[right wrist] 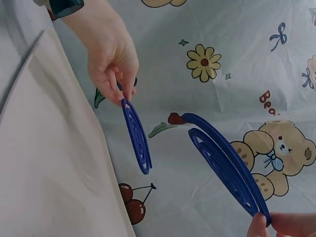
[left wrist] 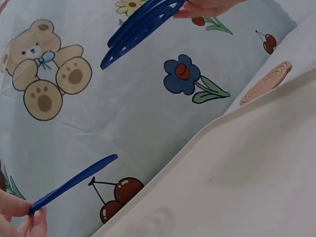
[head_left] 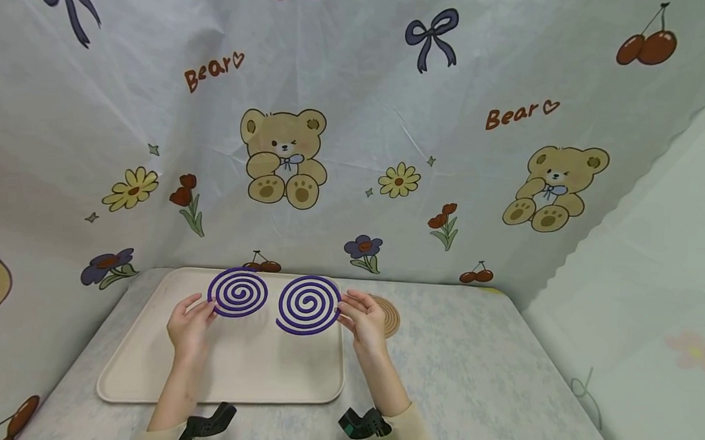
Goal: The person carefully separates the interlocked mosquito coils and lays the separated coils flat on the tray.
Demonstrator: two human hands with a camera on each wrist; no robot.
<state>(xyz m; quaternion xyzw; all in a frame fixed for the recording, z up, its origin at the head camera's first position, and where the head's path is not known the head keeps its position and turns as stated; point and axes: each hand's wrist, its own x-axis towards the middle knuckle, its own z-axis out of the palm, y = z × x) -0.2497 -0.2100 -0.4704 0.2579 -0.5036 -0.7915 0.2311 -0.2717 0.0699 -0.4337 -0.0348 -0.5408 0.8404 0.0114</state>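
My left hand (head_left: 191, 324) pinches a dark blue spiral mosquito coil (head_left: 240, 294) by its lower left edge, thumb and fingertips on the rim. A second blue mosquito coil (head_left: 309, 302) is pinched at its right edge by my right hand (head_left: 368, 321). Both coils are held up over the back part of a cream tray (head_left: 254, 375), side by side with a gap between them. Seen nearly edge-on in the right wrist view, the left-hand coil (right wrist: 136, 140) is thin, and the right-hand coil (right wrist: 227, 168) shows its outer turn spread away from the inner ones.
A tan round coil (head_left: 392, 316) lies on the table right of the tray, partly behind my right hand. The grey-white table (head_left: 469, 379) extends to the right. A bear-print cloth (head_left: 355, 136) hangs behind, and black devices sit on both wrists.
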